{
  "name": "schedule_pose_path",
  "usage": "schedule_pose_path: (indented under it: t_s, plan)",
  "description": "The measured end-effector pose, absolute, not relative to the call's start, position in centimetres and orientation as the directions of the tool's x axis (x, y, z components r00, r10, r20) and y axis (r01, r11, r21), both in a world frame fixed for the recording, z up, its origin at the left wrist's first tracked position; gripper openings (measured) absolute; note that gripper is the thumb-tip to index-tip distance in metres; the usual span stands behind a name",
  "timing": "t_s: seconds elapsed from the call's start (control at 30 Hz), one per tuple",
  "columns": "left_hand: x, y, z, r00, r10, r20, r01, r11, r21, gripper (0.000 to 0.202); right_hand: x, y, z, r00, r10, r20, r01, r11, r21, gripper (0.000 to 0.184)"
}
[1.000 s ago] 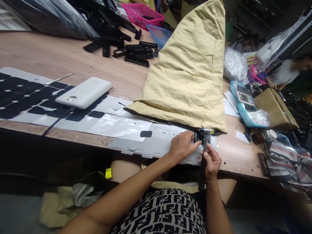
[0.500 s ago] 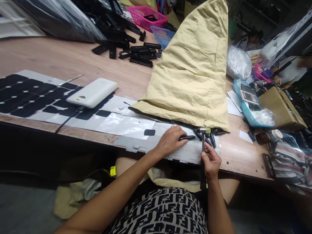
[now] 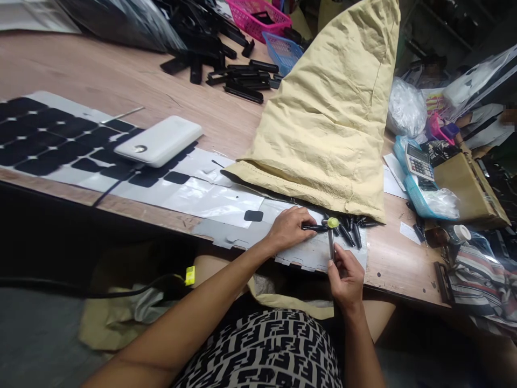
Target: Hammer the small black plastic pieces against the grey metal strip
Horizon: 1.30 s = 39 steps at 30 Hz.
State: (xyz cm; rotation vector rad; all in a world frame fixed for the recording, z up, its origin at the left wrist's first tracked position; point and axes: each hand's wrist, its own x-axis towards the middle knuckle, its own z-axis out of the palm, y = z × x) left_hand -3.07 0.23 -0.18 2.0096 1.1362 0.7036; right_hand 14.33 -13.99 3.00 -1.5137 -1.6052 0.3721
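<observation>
My left hand is closed on a slim black pen-like piece, keeping it low over the grey sheet at the table's front edge. In my right hand is a small hammer, gripped by its handle. The hammer's yellow-green face is at the right end of the black piece; I cannot tell whether they touch. Several similar black pieces lie just to the right, partly beneath the hem of a cream cloth sack.
A white power bank rests on dark-patterned sheets at left. Black plastic parts are piled behind, near pink and blue baskets. At right are a calculator, a cardboard box and a seated person.
The hammer head has turned and moved left to the tip of the black piece, my right hand moving with it. My left hand keeps hold of the piece. The camera view has shifted slightly.
</observation>
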Motion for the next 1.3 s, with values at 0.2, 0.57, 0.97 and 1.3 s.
schedule_pose_path:
  t_s: [0.2,0.57,0.97,1.3]
  plan:
    - [-3.0,0.2,0.1,0.458,0.88,0.13,0.488,-0.371,0.79,0.009,13.8,-14.4,3.2,-0.005,0.904,0.428,0.714,0.303,-0.631,0.048]
    - [-3.0,0.2,-0.2,0.464,0.872,0.154,0.472,-0.391,0.79,0.011,14.9,-14.5,3.1,0.052,0.907,0.418,0.711,0.261,-0.654,0.045]
    - [-3.4,0.3,-0.5,0.52,0.832,0.195,0.466,-0.467,0.751,0.035,16.7,-12.6,2.0,0.5,0.865,0.048,0.086,0.005,-0.996,0.041]
    - [-3.5,0.2,-0.9,0.522,0.828,0.204,0.477,-0.483,0.734,0.044,17.4,-12.5,1.9,0.504,0.863,-0.036,-0.034,-0.021,-0.999,0.04]
